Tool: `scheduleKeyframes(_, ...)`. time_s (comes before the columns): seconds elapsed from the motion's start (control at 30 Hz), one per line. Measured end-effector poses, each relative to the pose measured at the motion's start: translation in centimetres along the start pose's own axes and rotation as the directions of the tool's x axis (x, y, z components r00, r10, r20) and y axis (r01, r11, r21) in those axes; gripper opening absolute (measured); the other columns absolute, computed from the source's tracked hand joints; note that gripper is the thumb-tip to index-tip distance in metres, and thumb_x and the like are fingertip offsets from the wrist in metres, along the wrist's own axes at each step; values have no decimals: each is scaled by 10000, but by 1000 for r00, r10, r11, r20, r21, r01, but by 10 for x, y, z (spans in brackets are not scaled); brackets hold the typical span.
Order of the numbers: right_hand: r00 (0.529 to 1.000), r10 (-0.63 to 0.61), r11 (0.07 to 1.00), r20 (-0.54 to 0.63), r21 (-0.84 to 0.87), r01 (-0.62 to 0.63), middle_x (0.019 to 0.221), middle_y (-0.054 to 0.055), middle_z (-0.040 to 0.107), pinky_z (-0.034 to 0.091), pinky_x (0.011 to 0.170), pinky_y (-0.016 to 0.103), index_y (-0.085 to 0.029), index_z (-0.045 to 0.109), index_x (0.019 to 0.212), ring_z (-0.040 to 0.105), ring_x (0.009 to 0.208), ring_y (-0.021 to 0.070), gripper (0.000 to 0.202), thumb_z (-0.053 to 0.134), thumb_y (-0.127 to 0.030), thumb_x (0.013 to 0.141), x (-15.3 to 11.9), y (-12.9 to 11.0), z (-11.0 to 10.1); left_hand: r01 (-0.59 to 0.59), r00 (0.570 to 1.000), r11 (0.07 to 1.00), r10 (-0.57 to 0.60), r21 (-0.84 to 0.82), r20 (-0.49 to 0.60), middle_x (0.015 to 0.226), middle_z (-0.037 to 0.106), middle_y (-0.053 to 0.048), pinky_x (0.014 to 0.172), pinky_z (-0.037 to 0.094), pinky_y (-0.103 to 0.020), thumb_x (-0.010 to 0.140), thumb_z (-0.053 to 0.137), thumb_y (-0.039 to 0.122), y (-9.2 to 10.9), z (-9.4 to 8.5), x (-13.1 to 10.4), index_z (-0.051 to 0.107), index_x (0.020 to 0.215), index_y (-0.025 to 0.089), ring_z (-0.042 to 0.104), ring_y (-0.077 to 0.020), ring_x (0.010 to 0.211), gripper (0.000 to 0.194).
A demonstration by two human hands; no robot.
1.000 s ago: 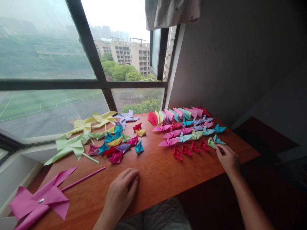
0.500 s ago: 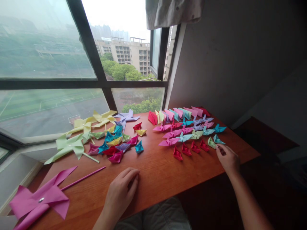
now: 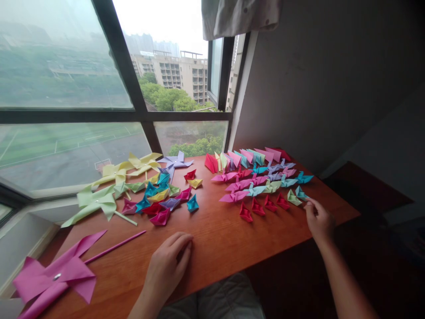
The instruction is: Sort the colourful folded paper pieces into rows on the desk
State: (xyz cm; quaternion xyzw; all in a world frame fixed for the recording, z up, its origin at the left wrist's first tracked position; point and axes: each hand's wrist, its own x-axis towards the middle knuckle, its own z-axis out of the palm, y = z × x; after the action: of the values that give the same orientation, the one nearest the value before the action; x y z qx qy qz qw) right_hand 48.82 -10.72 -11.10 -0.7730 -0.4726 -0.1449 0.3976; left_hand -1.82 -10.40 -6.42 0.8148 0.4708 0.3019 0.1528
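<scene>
At the right end of a row of folded paper boats, my right hand pinches the near tip of a blue paper boat. A light green paper boat stands just left of it, apart from my fingers. Several red paper boats, among them one red boat, continue the row leftward. My left hand rests on the wooden table, fingers loosely bent, thumb a little apart, holding nothing.
Rows of folded paper cranes stand behind the red boats. Left of centre is a cluster of colourful paper boats. Paper pinwheels, including a large pink pinwheel, lie along the left. The window frame borders the table's back.
My right hand has shifted slightly right, from beside the light green boat to the blue boat's tip. The light green boat now shows fully. My left hand has stayed in place.
</scene>
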Motion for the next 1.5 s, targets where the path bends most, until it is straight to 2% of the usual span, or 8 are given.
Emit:
scheduleKeyframes(0.3,985,171,985,14,-14,-171,868,146,750,462,723,371,-113,755,1037,677,842,308,489,471,-452,829,2,0,-2,5,1000,1000,-5,-2,13,1018,722,-31,779,546,-252,946,498,236,0,0,1,664,1024,246,703,-174,896,183)
scheduleKeyframes(0.57,946,303,949,-112,125,-290,756,112,723,468,716,325,-107,746,1070,671,771,256,479,476,-455,879,-16,-40,-16,36,999,999,-35,-36,11,1010,718,-35,789,538,-258,944,503,233,3,0,0,666,1026,243,694,-178,904,183)
scheduleKeyframes(0.73,989,150,954,13,261,-148,747,79,715,480,657,274,-139,746,1028,664,704,207,420,517,-472,909,-41,-107,-19,91,996,991,-92,-99,-6,1007,704,-46,759,537,-259,944,495,232,6,-1,4,670,995,230,683,-175,882,182)
scheduleKeyframes(0.83,988,-68,909,142,416,3,765,52,714,499,661,253,-177,739,979,664,682,174,289,544,-383,924,-63,-157,-19,149,983,975,-164,-164,-78,1031,685,-57,648,528,-241,938,492,239,7,-2,13,674,988,211,669,-149,768,191)
scheduleKeyframes(0.93,896,-356,787,266,602,134,813,38,721,519,683,243,-204,724,987,676,711,158,214,524,-263,935,-87,-204,-16,195,966,967,-218,-164,-141,1017,669,-53,585,504,-239,931,503,251,6,-6,28,676,1017,202,626,-122,657,199)
scheduleKeyframes(1.03,802,-498,690,331,711,136,811,36,715,521,661,233,-204,709,980,674,709,150,218,495,-200,937,-109,-237,-8,179,969,976,-197,-122,-149,971,663,-39,604,498,-239,933,512,264,6,-10,45,675,1033,206,620,-123,671,199)
scheduleKeyframes(1.27,672,-581,709,459,692,140,832,34,710,509,728,267,-218,703,983,670,765,171,227,498,-152,913,-133,-251,13,138,990,978,-134,158,-37,1018,655,-68,694,489,-287,940,487,218,7,-14,72,657,1064,189,653,-181,793,212)
scheduleKeyframes(1.5,683,-532,719,500,692,54,871,29,712,508,747,256,-220,701,979,675,791,164,227,505,-132,903,-131,-248,16,124,992,978,-127,169,8,951,661,-61,707,478,-277,916,485,137,0,-5,74,663,944,197,656,-182,776,190)
